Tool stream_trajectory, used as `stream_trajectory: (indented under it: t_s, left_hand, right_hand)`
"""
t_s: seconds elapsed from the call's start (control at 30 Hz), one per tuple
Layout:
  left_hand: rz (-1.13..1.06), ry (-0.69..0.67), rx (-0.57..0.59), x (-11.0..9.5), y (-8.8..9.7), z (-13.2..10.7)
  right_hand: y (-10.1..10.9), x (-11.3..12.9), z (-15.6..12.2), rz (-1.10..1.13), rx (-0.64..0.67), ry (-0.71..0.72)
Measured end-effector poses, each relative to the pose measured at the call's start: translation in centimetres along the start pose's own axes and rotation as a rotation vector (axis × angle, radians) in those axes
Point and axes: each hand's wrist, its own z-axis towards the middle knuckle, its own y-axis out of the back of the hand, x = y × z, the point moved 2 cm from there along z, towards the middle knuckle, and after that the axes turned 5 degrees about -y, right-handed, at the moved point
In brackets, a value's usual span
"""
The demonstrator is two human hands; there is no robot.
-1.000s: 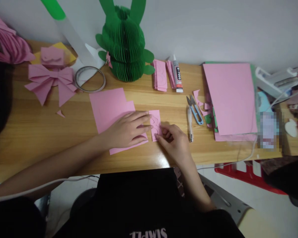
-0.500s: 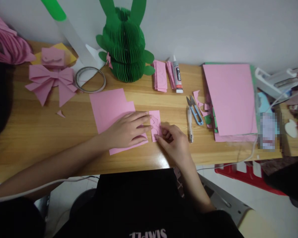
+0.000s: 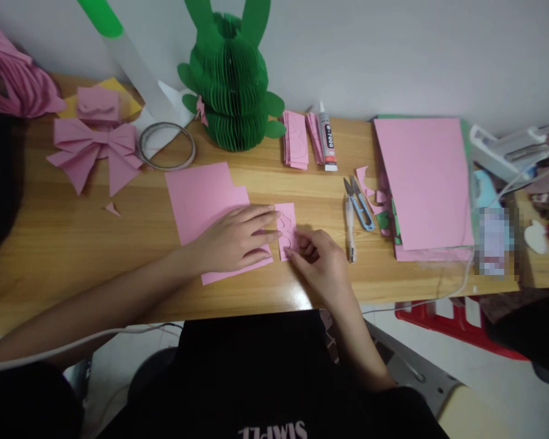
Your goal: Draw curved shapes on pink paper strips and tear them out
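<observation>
A small pink paper card (image 3: 287, 213) with a curved outline drawn on it lies on the table. My left hand (image 3: 238, 241) rests flat over a larger pink paper sheet (image 3: 205, 201), fingers stretched out, their tips at the card's left edge. From the other side, my right hand (image 3: 322, 262) holds the card's right edge, its thumb on the lower corner and the other fingers curled. Just right of that hand lie a clear pen (image 3: 350, 228) and blue thread snips (image 3: 361, 204).
Behind stand a green paper honeycomb figure (image 3: 233, 85), a stack of pink cards (image 3: 295, 140) and a glue tube (image 3: 328, 139). A tape roll (image 3: 167, 146) and pink paper bow (image 3: 96, 146) sit left. Pink sheets (image 3: 425, 183) lie right, with paper scraps (image 3: 370, 189) beside them.
</observation>
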Motion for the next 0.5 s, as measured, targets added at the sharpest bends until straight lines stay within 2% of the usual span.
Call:
stream_trajectory:
  t_s: [0.5]
  left_hand:
    - [-0.024,0.042,0.051,-0.39,0.25,0.27]
  right_hand:
    - [-0.03,-0.05,0.14,0.028,0.031,0.011]
